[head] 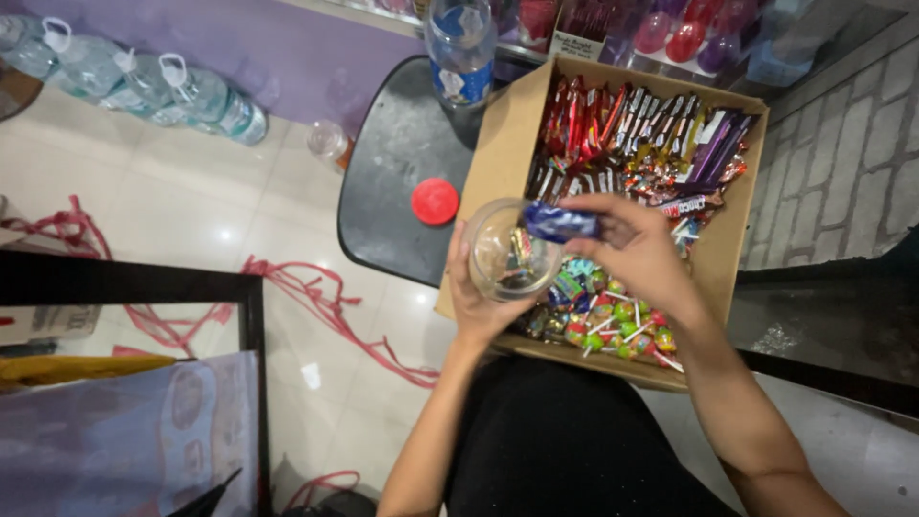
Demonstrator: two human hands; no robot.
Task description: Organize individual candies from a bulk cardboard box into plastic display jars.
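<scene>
My left hand (479,302) grips a clear plastic jar (507,251) from below, its mouth tilted up toward me, with a few wrapped sweets at its bottom. My right hand (641,254) pinches a blue-wrapped candy bar (558,223) right at the jar's rim. Both hands hover over an open cardboard box (503,144) filled with wrapped chocolate bars (641,129) at the far end and lollipops (603,321) at the near end. A red lid (435,201) lies on the dark round tabletop (392,163) beside the box.
A large water bottle (460,48) stands on the dark tabletop behind the box. Several clear water bottles (144,86) lie on the tiled floor at upper left, with red ribbon (316,297) strewn about. A black-framed glass case (144,383) sits at lower left. A brick wall (852,153) rises on the right.
</scene>
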